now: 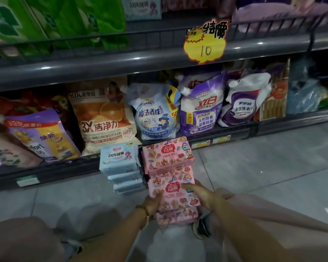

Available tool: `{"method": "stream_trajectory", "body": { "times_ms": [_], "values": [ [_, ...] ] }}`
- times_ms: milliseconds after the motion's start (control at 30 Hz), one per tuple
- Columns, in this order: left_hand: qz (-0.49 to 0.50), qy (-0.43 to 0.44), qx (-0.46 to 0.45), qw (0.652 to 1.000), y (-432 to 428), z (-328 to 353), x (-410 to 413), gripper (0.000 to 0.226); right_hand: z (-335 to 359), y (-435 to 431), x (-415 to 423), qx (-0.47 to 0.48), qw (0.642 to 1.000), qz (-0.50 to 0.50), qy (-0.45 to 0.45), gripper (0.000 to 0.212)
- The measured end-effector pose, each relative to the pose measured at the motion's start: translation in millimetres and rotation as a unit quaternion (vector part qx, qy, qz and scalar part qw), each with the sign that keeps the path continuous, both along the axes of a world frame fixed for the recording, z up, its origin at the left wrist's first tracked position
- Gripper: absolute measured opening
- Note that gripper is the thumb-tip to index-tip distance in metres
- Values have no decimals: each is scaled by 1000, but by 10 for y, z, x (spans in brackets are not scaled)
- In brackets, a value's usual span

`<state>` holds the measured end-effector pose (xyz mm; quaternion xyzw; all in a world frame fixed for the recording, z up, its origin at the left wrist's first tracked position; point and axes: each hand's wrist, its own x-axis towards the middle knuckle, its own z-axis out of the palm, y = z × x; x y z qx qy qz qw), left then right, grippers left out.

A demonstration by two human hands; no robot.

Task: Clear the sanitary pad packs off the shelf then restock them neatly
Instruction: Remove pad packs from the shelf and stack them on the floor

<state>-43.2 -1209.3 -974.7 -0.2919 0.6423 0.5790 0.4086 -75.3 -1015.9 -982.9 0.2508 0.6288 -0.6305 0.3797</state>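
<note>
Pink film wrapper sits under both hands: the left hand [152, 202] curls round the left edge of the pink pack [175, 194] and the right hand [204, 195] clasps its right edge. The pack rests on a lower pack [176, 216] on the floor, with a pink stack [167, 154] just beyond and a blue stack [119, 161] far left.

Risk: the piles sit offset, so a nudge could topple them.

The bottom shelf [55, 167] holds detergent pouches [153, 114]; the upper shelf [102, 63] holds green packs [64, 16].
</note>
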Motion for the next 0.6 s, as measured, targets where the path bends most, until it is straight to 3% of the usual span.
{"method": "stream_trajectory", "body": {
  "times_ms": [267, 367, 433, 500, 600],
  "values": [
    [-55, 56, -18, 997, 24, 157, 15, 27, 29, 39, -13, 56, 997, 34, 34, 16],
    [-124, 134, -61, 981, -101, 204, -48, 21, 218, 29, -3, 112, 987, 101, 62, 8],
    [-196, 202, -118, 952, -223, 305, -112, 30, 421, 50, -35, 223, 949, 196, 101, 30],
    [-263, 260, -171, 913, -325, 533, -229, 34, 656, 89, -123, 339, 886, 274, 156, 62],
    [-377, 335, -236, 831, -397, 1200, -448, 41, 1172, 145, -318, 394, 839, 280, 250, 68]
  ]
}}
